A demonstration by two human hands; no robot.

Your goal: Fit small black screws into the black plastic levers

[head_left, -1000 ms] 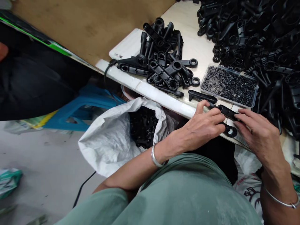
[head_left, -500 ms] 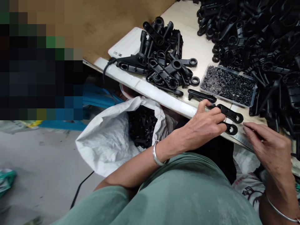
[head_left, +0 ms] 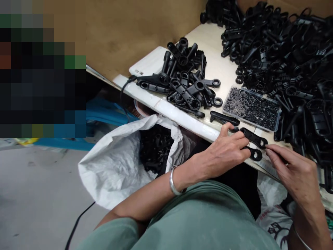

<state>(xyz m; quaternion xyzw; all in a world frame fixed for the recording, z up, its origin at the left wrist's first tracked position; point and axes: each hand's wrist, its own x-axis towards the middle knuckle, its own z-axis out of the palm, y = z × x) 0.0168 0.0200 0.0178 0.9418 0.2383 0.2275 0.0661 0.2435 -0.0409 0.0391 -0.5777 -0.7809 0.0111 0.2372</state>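
Observation:
Two black plastic arms with toothed ring ends lie side by side at the table's front edge: the upper arm (head_left: 253,137) and the lower arm (head_left: 256,155). My left hand (head_left: 225,149) rests over their left ends, fingers curled on the lower arm, its index finger raised and bent. My right hand (head_left: 292,166) is pinched at the ring end of the upper arm; anything between its fingertips is too small to make out. Behind them stands a clear box (head_left: 252,108) full of small dark metal pieces. Another black arm (head_left: 224,118) lies left of my left hand.
A heap of black parts (head_left: 187,83) lies on the table's left, beside a white case (head_left: 149,62). A larger pile (head_left: 281,52) covers the right and back. Below the edge hangs an open white sack (head_left: 111,166) holding black parts.
My right hand has moved left, up to the ring end of the upper arm. My left hand keeps its place over the arms. The view has shifted, so the table items appear lower.

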